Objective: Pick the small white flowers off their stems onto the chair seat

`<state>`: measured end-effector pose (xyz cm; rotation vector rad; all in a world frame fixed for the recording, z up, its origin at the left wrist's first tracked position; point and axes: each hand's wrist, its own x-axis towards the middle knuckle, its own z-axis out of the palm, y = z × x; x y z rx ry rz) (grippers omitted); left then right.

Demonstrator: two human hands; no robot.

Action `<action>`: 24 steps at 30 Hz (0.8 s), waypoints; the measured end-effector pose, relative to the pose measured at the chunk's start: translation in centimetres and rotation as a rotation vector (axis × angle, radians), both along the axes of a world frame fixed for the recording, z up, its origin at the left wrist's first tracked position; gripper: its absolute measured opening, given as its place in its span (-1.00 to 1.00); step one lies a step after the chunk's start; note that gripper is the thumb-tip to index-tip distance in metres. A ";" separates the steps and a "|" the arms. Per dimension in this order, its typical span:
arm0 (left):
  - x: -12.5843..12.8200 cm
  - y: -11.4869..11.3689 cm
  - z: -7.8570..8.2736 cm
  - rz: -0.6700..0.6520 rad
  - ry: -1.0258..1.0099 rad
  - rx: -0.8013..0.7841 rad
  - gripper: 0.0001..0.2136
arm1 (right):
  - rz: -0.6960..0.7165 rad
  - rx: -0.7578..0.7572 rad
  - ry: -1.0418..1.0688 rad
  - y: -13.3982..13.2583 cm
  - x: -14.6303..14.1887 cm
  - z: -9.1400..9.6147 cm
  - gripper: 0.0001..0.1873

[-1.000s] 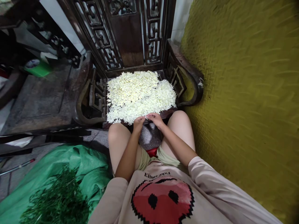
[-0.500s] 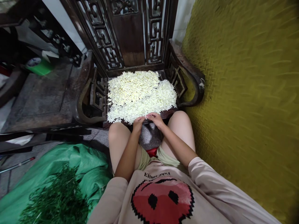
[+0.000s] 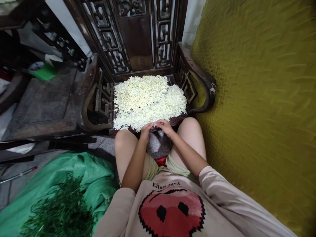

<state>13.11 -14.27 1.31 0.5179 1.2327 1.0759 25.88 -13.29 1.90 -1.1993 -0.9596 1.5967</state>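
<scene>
A loose spread of small white and cream petalled flowers [image 3: 148,97] covers most of the seat of a dark carved wooden armchair [image 3: 139,42], the creamier ones on the far left. At the seat's near edge, the left hand [image 3: 146,129] and right hand [image 3: 164,125] meet, fingertips pinching a tiny white piece [image 3: 154,124] too small to make out. Near left lie feathery green leaves [image 3: 59,210] on a crumpled green plastic sheet [image 3: 98,168].
</scene>
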 end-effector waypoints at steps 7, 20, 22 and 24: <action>-0.1 0.0 0.0 -0.015 0.061 -0.010 -0.71 | -0.009 0.017 -0.016 0.0 0.0 0.0 -0.72; -0.1 0.1 -0.2 -0.039 0.086 -0.017 -0.67 | -0.012 -0.008 -0.051 -0.1 0.0 0.4 -0.69; -0.1 0.1 -0.1 -0.040 0.098 -0.014 -0.67 | -0.019 -0.005 -0.049 -0.1 0.0 0.4 -0.70; -0.1 0.1 0.0 -0.046 0.135 -0.004 -0.68 | -0.027 -0.001 -0.043 -0.1 0.0 0.3 -0.72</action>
